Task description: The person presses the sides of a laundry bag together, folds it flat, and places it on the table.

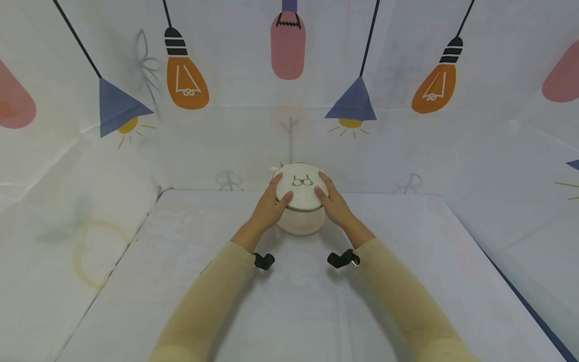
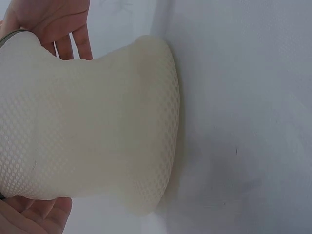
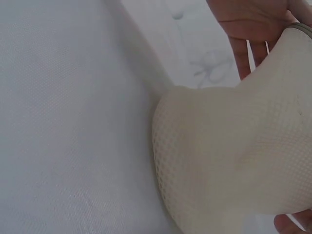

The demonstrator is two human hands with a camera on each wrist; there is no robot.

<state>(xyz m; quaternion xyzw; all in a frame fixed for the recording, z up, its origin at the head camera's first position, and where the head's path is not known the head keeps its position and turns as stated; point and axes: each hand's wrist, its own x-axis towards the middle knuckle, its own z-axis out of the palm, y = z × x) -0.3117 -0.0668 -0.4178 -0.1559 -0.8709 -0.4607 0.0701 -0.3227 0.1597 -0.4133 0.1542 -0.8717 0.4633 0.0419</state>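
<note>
Our hands, the left and the right, grip a cream mesh bag from its two sides at the centre of the frame. Each thumb lies on the round top, near the dark rim, and the fingers curve round the flank; in the wrist views some of them reach behind the soft body, so we cannot tell how hard they squeeze. A glasses drawing shows on the top, tilted toward us. Below, the body narrows at the waist and its base seems to rest on the worktop, close to the far edge.

We judge the step in hand to be handling the bag by its top, holding or setting it upright. Whichever way we move it, the next move calls for an even, light hold on both sides, since the waist looks soft enough to fold.
</note>
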